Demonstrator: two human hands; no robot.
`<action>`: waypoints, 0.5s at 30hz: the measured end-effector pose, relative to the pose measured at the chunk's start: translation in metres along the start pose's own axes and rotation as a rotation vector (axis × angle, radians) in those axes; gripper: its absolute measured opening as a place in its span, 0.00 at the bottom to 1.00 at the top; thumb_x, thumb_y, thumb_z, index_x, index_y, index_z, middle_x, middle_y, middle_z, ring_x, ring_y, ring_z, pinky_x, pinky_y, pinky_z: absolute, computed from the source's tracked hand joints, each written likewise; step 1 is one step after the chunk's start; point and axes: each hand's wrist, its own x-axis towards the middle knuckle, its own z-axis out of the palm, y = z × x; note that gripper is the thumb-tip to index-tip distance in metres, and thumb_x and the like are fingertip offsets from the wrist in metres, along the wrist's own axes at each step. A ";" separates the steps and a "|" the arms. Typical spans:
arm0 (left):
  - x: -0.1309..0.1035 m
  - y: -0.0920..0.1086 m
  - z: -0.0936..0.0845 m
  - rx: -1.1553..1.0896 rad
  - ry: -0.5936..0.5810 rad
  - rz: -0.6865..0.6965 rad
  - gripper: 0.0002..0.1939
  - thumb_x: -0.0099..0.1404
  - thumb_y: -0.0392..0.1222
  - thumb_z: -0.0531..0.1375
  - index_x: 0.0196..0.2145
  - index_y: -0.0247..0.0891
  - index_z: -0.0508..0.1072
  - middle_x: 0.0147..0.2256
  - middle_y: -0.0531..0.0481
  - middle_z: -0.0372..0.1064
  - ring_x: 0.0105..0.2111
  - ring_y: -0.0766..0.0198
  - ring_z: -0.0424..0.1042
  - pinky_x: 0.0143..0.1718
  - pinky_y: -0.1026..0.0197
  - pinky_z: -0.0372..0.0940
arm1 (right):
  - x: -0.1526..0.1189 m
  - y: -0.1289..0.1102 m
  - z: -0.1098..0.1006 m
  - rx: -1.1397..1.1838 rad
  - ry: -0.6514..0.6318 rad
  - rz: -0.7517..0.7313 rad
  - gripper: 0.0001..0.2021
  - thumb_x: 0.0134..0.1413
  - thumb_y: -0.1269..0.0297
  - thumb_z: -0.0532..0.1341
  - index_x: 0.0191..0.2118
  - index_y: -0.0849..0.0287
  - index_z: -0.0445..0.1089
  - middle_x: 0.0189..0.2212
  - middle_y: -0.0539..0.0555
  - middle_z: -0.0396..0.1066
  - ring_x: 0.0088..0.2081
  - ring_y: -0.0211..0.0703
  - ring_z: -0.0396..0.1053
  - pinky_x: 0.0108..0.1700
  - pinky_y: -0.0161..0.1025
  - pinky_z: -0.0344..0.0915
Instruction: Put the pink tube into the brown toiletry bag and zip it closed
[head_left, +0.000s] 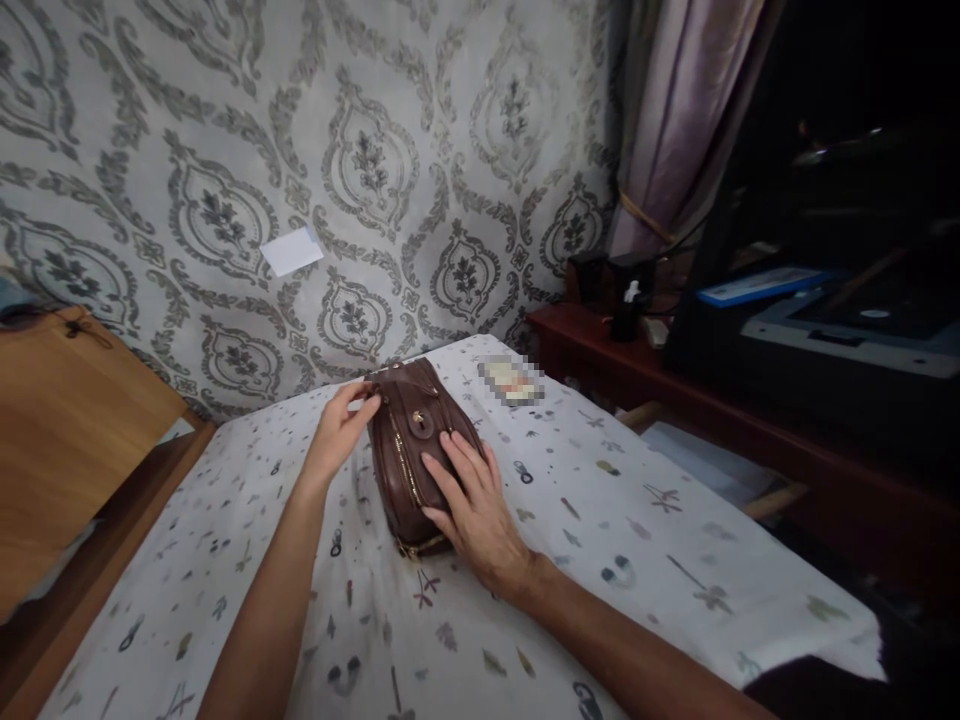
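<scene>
A brown leather bag [431, 400] lies on a white patterned cloth, with a gold-coloured clasp on top and a zipper [406, 468] along its front side. My left hand [339, 430] is at the bag's far left corner, thumb and forefinger closed on its edge; what exactly is between the fingertips is hidden. Spread fingers of my right hand [474, 510] rest flat on the near right part of the bag.
The printed cloth [570, 580] covers the surface. A blurred pale item [511, 380] lies right of the bag. At left stands a wooden panel [82, 440]. A dark red desk [600, 350], an open drawer [705, 465] and a purple curtain [675, 110] are at right; a patterned wall is behind.
</scene>
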 end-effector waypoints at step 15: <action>-0.009 0.021 0.018 0.310 0.192 0.164 0.16 0.67 0.44 0.57 0.22 0.41 0.61 0.27 0.52 0.63 0.35 0.60 0.67 0.35 0.60 0.62 | 0.002 -0.003 -0.001 -0.017 -0.044 0.008 0.27 0.61 0.65 0.65 0.65 0.54 0.64 0.68 0.68 0.57 0.70 0.60 0.54 0.67 0.66 0.53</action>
